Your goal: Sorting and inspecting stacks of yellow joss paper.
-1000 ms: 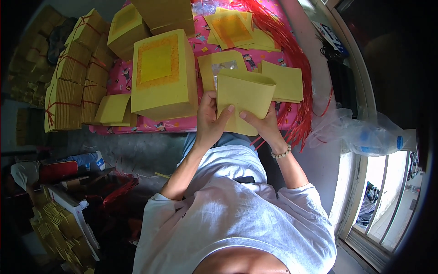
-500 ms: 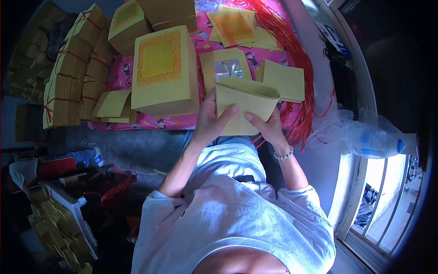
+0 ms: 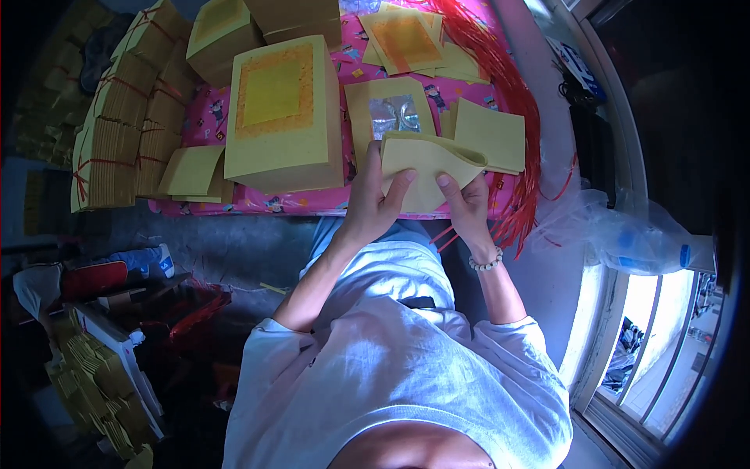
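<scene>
Fingers of the left hand (image 3: 373,205) and right hand (image 3: 467,205) pinch a curling yellow paper sheet (image 3: 426,166) above the pink tablecloth's (image 3: 209,117) near edge, beside a tall stack of yellow paper (image 3: 283,113) and red strings (image 3: 516,102).

Daylight is pouring through a window (image 3: 664,344) at the near right, a grey floor (image 3: 226,246) is stretching under a pink patterned cloth (image 3: 205,125) lying far, the left side is sitting in shadow
</scene>
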A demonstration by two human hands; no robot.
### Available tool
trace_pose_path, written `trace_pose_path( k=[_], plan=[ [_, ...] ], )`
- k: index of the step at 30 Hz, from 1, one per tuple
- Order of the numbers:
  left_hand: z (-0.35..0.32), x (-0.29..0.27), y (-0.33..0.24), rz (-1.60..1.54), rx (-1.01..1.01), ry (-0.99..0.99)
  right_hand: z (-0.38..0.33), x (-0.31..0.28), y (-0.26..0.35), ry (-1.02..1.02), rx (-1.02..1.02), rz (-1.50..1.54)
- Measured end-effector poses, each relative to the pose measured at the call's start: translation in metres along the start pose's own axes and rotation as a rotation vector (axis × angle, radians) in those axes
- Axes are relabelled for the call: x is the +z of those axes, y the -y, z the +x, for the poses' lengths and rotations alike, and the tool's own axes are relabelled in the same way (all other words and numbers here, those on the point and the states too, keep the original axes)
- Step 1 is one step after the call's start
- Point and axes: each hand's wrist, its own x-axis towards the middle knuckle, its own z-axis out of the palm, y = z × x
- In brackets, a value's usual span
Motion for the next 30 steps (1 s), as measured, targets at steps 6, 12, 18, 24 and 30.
trace_pose_path(
  k=[6, 12, 18, 24, 30],
  plan=[
    [0.003, 0.002, 0.000, -0.124, -0.083, 0.014, 0.001, 0.001, 0.001, -0.026, -0.038, -0.004],
    [0.007, 0.005, 0.022, -0.064, 0.014, -0.063, 0.014, 0.001, -0.006, -0.022, -0.048, -0.049],
    [0.001, 0.003, 0.074, -0.067, 0.050, -0.081, 0.019, -0.012, -0.043, 0.035, -0.008, -0.225],
    [-0.004, 0.002, 0.089, -0.032, 0.053, -0.098, 0.018, -0.015, -0.053, 0.069, 0.000, -0.303],
    [0.012, 0.002, 0.068, -0.019, 0.019, -0.096, 0.027, -0.010, -0.047, 0.025, 0.022, -0.228]
  ],
)
